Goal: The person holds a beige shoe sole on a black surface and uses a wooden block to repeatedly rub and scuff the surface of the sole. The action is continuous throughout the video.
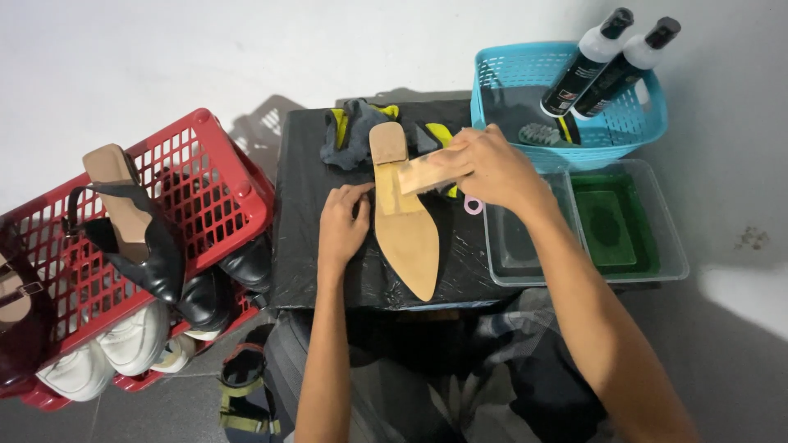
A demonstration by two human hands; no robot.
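Both bare forearms come up from the bottom of the view, roughly parallel, the right one reaching further in. The left hand (343,223) sits palm-down with fingers curled loosely, pressing on the black side of a pointed flat shoe turned sole-up, tan leather-look sole (402,215), holding it steady rather than wrapping around it. The right hand (492,168) is closed around a pale wooden-backed brush (428,171), knuckles up, with the brush laid across the sole just below the small square heel block. The shoe lies lengthwise in the middle of a small table covered in crinkly black plastic sheeting (308,230), toe pointing back toward the person. Behind the heel there's a bunched grey and yellow cloth (355,130). To the right, touching the table edge, is a clear plastic two-compartment tray (648,267), the right compartment showing green, the left one greyish. Behind that sits a light blue plastic basket (513,70) holding two black bottles with white necks and black caps (607,61), leaning side by side, plus a dark bristle brush (542,134) in the bottom. On the left, a red plastic lattice crate (205,164) is packed with shoes: a black heeled shoe with a tan sole (131,221), white sneakers (107,349) lower down. Floor is grey, the wall behind is plain white, and a strappy olive sandal (245,377) lies on the floor by the crate.
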